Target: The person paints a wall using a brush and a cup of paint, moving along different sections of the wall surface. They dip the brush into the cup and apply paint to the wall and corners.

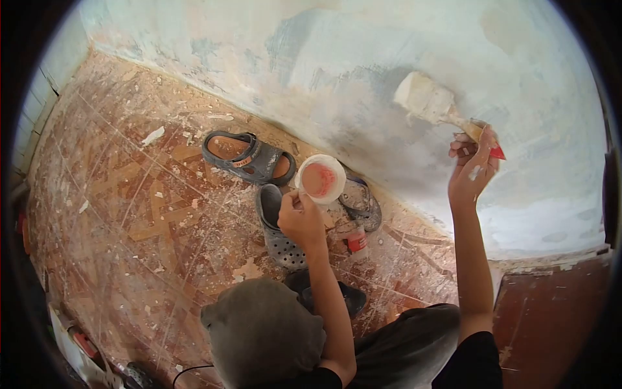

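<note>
My left hand (302,222) grips the rim of a small white cup (339,188), thumb and fingers closed on its near side. Inside the cup a pinkish-red patch shows, perhaps liquid. Raised at the wall, my right hand (474,167) is wrapped round the handle of a wide paintbrush (424,97). Its bristles are pale and caked, and they lie against or very close to the wall (363,39). Something red sticks out behind the fingers at the handle end. A white smear marks the back of this hand.
Grey clogs (249,157) lie below the cup and to its left. A dusty sandal (361,202) is by the wall, near a clear plastic cup (357,242) with a red label. Flakes litter the wooden floor (116,214). A brown panel (551,318) stands at right.
</note>
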### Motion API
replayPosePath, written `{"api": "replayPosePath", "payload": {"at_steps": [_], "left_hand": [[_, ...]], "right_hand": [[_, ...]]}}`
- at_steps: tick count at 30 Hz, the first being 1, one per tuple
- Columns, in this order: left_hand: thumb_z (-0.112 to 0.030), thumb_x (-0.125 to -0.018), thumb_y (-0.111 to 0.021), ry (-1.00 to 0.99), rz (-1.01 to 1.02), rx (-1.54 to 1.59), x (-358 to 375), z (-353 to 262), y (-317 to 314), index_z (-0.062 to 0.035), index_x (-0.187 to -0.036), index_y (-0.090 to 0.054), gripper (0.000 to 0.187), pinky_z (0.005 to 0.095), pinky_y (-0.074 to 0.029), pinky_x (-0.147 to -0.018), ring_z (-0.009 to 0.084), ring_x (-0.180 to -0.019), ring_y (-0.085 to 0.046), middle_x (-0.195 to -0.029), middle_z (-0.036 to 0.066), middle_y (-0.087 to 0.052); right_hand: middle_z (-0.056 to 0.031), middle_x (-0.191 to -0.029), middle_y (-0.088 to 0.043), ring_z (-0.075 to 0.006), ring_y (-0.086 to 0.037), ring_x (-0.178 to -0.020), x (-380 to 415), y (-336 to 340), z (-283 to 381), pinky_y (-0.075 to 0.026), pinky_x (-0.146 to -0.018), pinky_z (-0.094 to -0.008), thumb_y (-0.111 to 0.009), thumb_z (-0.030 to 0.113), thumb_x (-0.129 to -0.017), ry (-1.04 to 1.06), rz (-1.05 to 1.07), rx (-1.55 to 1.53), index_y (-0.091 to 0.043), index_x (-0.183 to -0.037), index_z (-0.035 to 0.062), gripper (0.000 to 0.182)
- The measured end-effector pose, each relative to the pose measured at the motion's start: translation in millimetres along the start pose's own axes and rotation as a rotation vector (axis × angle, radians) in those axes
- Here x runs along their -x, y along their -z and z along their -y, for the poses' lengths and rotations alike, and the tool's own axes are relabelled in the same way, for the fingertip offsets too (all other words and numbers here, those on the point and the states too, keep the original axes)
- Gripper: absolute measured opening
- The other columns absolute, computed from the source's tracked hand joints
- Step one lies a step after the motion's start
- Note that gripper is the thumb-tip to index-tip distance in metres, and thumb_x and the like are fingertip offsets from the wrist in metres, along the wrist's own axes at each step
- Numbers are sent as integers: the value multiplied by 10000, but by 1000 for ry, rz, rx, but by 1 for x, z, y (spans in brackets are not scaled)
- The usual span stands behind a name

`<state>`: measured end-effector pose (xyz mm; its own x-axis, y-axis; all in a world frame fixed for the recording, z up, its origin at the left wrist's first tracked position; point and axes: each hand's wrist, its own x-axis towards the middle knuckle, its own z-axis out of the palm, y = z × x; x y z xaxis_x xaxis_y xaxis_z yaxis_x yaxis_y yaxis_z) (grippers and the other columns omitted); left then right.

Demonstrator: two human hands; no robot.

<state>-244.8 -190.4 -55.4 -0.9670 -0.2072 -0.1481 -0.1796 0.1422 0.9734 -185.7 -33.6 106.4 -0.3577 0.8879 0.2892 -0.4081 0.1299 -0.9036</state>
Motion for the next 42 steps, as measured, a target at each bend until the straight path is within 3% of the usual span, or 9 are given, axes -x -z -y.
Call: {"api": "replayPosePath", "payload": {"at_steps": [2, 3, 5, 17, 25, 29, 31, 34, 42], "left_hand": [[-71, -756, -537, 16, -10, 18, -7, 1, 3, 25, -774, -613, 124, 258, -440, -534, 152, -581, -591, -668, 103, -620], [-64, -759, -535, 19, 1, 46, -11, 3, 4, 27, -774, -610, 119, 248, -430, -521, 137, -569, -580, -660, 94, -616], [-57, -763, -532, 34, 10, 77, -16, 5, 5, 29, -774, -606, 114, 238, -420, -508, 123, -557, -570, -652, 85, -611], [-61, -758, -540, 58, -14, 162, -32, -14, 30, 34, -771, -603, 116, 233, -415, -502, 114, -555, -564, -628, 75, -594], [-63, -759, -541, -9, 10, 146, -28, -6, 24, 39, -770, -602, 119, 229, -409, -497, 110, -544, -556, -628, 76, -592], [-91, -753, -548, 75, 47, 134, -26, -15, 29, 7, -762, -602, 113, 278, -452, -564, 185, -607, -610, -665, 103, -620], [-67, -759, -539, 11, 30, 168, -25, -12, 27, 35, -771, -602, 121, 226, -404, -493, 107, -541, -555, -627, 75, -593], [-86, -750, -549, 75, 70, 107, -25, -19, 33, 8, -770, -603, 111, 274, -452, -574, 184, -620, -615, -674, 108, -623], [-75, -762, -542, 20, 47, 162, -24, -11, 25, 27, -775, -607, 121, 221, -398, -498, 95, -540, -547, -633, 66, -598]], "right_hand": [[-75, -696, -539, -147, -505, -544, 7, -10, 0, -411, -457, -232, -551, 151, -806, 586, 165, 510, -536, -928, 12, 186], [-75, -696, -539, -147, -505, -544, 8, -13, -2, -411, -457, -232, -551, 151, -806, 583, 180, 519, -536, -928, 12, 186], [-19, -688, -496, -127, -505, -581, 9, -16, -6, -403, -453, -230, -624, 69, -687, 1390, 523, 1273, -579, -911, 87, 229], [-7, -690, -403, -106, -482, -583, 20, 28, -105, -384, -379, -203, -578, 148, -682, 1301, 1122, 1721, -499, -864, 151, 198], [-26, -711, -409, -126, -473, -564, -3, -19, -61, -395, -365, -234, -568, 126, -697, 1331, 645, 1862, -500, -865, 173, 188], [-70, -774, -455, -139, -514, -576, 12, 27, -130, -431, -388, -252, -525, 135, -722, 1303, 850, 2027, -450, -784, 143, 97], [-79, -794, -468, -143, -521, -573, 30, 34, -140, -438, -391, -258, -524, 136, -724, 1240, 929, 2065, -453, -792, 138, 98], [-93, -819, -484, -154, -527, -558, 42, 23, -129, -441, -390, -271, -537, 144, -718, 938, 1100, 1879, -459, -803, 128, 116], [-87, -765, -460, -162, -517, -556, 21, -49, -50, -430, -412, -279, -556, 156, -705, 1131, 603, 1964, -494, -774, 125, 98]]}}
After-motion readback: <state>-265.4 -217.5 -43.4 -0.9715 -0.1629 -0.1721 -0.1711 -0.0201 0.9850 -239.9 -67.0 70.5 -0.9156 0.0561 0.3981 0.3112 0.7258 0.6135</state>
